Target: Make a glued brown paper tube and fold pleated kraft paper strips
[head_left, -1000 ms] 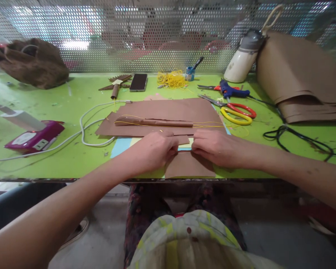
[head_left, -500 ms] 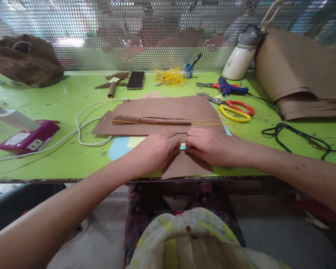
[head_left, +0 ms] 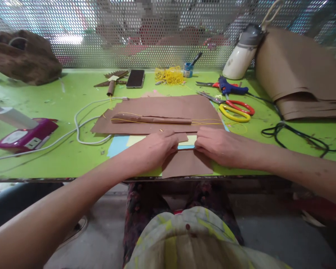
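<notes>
your left hand [head_left: 162, 147] and right hand [head_left: 214, 146] pinching paper [head_left: 187, 164] at its far edge, roll [head_left: 165, 120] beyond the paper, scissors [head_left: 235, 111] beyond it to the right

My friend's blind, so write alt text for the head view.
A person's left hand and right hand hold the far edge of a small brown sheet on a green table. Beyond lie scissors and a larger brown sheet bearing a paper roll.

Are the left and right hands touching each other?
Apart. The head view shows a clear gap between the left hand and right hand, with blue paper visible in it.
</notes>
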`<act>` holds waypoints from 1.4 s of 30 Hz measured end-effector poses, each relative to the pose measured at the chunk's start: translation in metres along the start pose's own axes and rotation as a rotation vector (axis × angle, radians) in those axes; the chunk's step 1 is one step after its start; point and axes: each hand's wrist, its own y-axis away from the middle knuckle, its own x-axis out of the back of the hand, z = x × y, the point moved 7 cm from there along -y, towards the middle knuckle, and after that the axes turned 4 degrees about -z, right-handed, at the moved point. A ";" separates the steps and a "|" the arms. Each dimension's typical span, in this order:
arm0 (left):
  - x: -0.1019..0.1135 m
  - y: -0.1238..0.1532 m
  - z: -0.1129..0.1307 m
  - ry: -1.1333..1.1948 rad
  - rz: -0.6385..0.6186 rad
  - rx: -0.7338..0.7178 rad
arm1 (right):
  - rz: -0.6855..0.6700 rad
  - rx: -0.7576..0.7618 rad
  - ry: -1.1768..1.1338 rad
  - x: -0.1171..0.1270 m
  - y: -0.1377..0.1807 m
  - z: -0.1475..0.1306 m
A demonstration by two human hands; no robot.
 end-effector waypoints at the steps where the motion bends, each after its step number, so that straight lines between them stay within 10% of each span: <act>1: 0.000 0.001 -0.001 0.005 0.003 0.000 | 0.004 0.003 0.003 0.000 0.001 0.000; 42: 0.002 0.032 0.005 -0.231 0.015 -0.019 | 0.054 -0.103 0.290 0.003 0.015 -0.018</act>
